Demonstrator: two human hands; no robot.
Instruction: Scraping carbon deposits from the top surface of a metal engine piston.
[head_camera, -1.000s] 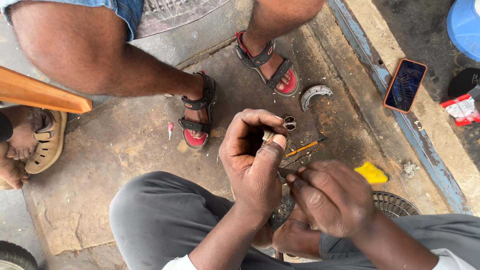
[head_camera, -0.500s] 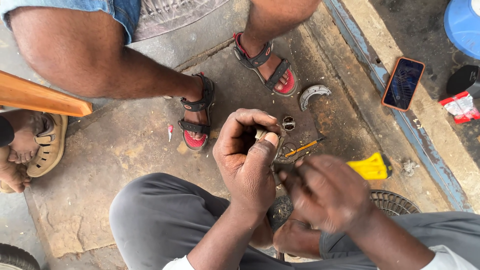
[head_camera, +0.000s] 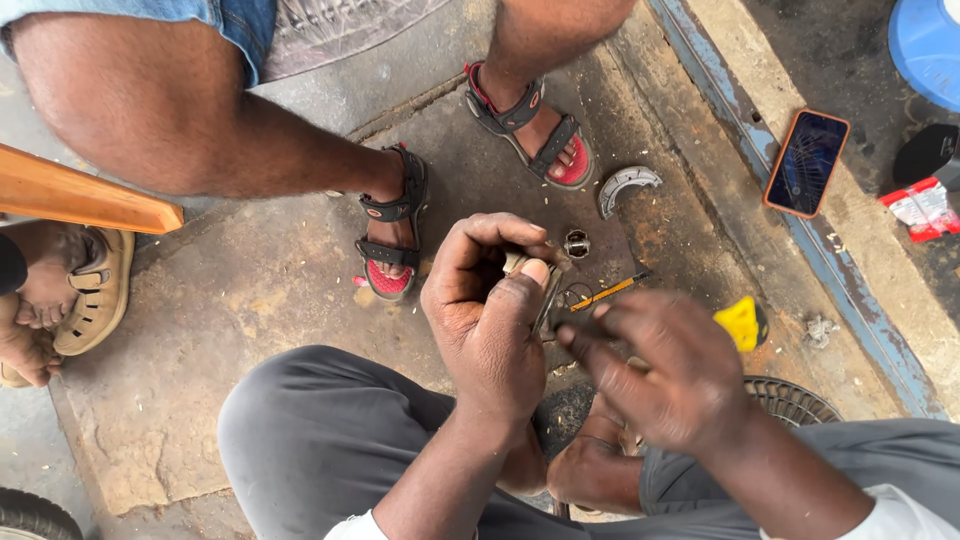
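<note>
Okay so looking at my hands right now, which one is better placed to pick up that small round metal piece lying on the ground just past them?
Probably the right hand. Its fingers look free, though blurred, while the left hand is closed around a small part. The round metal piece lies on the ground just beyond both hands.

Two red-soled sandals (head_camera: 395, 235) (both worn), one phone (head_camera: 806, 162), one curved metal shoe (head_camera: 627, 187), one yellow-handled screwdriver (head_camera: 607, 292)

bare stained concrete floor (head_camera: 250, 300) lies open left of the hands, while a red-soled black strapped sandal (head_camera: 392, 240), small round metal part (head_camera: 576, 243) and curved grey metal shoe (head_camera: 626, 187) crowd ahead.
</note>
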